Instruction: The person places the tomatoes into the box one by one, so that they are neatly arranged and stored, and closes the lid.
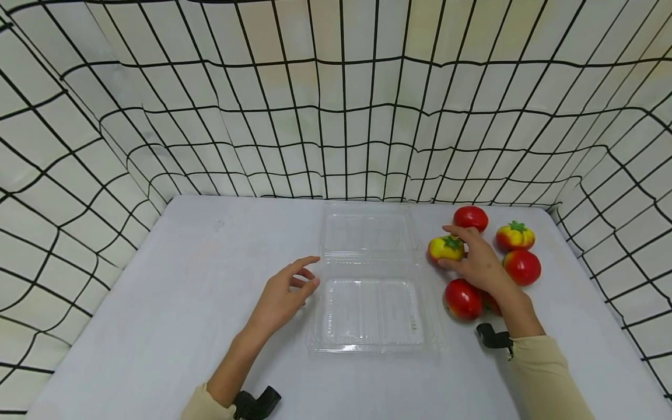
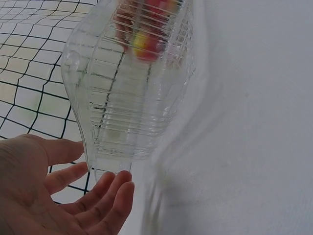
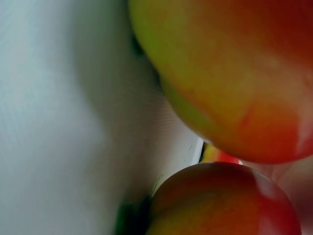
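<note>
My right hand (image 1: 479, 261) pinches a yellow-and-red toy tomato (image 1: 438, 251) with a green leafy top, thumb on the near side and fingers on the far side. It is just right of a clear plastic clamshell box (image 1: 370, 306), whose lid (image 1: 367, 233) lies folded back. By the box's left edge is my left hand (image 1: 279, 300), fingers loosely bent and holding nothing. The left wrist view shows that hand (image 2: 73, 196) close to the box's clear wall (image 2: 132, 107); whether they touch I cannot tell. Two tomatoes, one above (image 3: 234, 73) and one below (image 3: 220, 200), fill much of the right wrist view.
Around my right hand lie several more tomatoes: a red one (image 1: 471, 218) behind, a yellow-red one (image 1: 515, 237) and a red one (image 1: 522, 267) to the right, a red one (image 1: 463, 299) in front. Black wire mesh (image 1: 343, 111) walls the white table (image 1: 173, 303) at the back and sides.
</note>
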Demonstrator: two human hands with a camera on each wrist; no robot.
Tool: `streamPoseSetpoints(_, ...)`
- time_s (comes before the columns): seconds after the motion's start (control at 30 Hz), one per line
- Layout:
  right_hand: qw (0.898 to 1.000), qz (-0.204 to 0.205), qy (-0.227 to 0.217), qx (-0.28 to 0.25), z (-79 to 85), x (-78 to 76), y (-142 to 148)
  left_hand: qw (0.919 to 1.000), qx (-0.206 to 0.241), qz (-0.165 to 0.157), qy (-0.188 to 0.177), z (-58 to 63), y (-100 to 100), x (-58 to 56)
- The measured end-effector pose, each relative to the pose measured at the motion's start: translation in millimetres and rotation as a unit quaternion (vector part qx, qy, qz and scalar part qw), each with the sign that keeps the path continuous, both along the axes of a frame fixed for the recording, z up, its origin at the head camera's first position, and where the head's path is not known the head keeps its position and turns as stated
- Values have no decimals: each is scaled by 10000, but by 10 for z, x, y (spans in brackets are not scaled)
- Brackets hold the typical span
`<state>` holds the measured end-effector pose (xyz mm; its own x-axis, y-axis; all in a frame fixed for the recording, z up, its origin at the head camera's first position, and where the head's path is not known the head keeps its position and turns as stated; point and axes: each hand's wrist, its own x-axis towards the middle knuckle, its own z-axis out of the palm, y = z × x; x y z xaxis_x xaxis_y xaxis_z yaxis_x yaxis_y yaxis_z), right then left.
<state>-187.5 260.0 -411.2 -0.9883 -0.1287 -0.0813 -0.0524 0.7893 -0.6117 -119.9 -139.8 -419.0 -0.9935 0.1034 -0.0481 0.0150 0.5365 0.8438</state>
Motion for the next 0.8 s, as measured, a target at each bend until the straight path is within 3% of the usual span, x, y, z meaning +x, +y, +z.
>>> streamPoseSetpoints(0.2,10000,22,-23,43,13,26,10,10000,68,23,-58,-5,6,1)
streamPoseSetpoints(0.4,9997,-214,-67,-72,13,27,18,9999,118,24,-73,-9,4,0)
streamPoseSetpoints(0.8,9990,-367,149,-198,102,43,-24,9997,194,5,-136,22,9,-6)
